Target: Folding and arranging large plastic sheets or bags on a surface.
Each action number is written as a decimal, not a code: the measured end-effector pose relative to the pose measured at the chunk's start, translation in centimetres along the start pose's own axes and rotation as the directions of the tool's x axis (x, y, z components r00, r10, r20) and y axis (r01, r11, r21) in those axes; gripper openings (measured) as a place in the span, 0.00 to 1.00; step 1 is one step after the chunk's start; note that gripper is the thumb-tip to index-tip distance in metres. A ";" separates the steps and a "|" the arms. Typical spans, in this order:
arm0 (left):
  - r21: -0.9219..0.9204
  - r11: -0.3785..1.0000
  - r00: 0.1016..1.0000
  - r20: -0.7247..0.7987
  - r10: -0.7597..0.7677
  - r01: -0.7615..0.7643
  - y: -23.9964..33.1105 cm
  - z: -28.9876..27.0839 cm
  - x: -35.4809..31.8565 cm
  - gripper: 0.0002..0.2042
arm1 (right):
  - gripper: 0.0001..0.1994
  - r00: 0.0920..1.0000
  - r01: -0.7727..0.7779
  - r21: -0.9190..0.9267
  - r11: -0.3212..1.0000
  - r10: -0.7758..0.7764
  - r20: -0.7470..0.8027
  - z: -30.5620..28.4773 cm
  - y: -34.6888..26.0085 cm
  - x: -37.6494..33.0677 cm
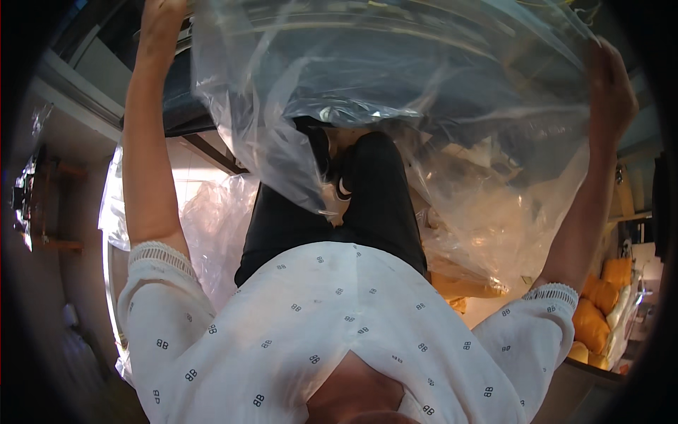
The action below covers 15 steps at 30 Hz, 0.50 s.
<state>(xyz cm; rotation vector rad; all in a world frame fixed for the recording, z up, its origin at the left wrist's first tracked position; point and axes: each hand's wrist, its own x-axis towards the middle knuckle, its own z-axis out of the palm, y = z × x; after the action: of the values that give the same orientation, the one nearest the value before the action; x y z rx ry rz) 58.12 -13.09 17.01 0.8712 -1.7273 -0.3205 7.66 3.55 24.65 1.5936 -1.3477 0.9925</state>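
The bag (395,92), a large clear plastic sheet-like sack, is stretched wide between both raised arms, its long axis running left to right above the person's lap. The left hand (161,21) grips its upper left edge, fingers closed on the film; the right hand (613,92) pinches the right edge, equally near. The film is thin, glossy and wrinkled, sagging in the middle over something dark inside. Below it are black trousers (381,205) and a white patterned blouse (339,318). More crumpled plastic (212,226) lies at the left, and yellow cushions (600,311) sit at the right.
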 end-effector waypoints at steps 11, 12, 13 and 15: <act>0.048 0.874 0.573 0.737 -0.358 0.484 -0.8 1.0 -11.4 0.08 | 0.12 0.939 -0.272 -0.150 0.951 0.296 0.177 -7.0 11.5 -5.2; 0.156 0.924 0.627 0.693 -0.354 0.349 -1.0 -0.6 -9.6 0.07 | 0.12 0.919 -0.318 -0.084 0.944 0.329 0.219 -7.4 11.7 -4.9; 0.230 0.933 0.692 0.626 -0.359 0.276 -1.8 -2.5 -7.6 0.10 | 0.12 0.920 -0.317 -0.086 0.944 0.329 0.216 -7.4 11.4 -4.9; 0.255 0.932 0.782 0.511 -0.356 0.258 -1.2 -8.5 -4.9 0.12 | 0.11 0.908 -0.319 0.043 0.947 0.292 0.300 -5.9 9.5 -3.8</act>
<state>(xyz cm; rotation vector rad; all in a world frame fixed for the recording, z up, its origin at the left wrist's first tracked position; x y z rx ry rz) 66.91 -8.69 15.68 1.2875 -2.1641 -0.7088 -2.63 9.36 24.13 1.6764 -1.8220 1.0438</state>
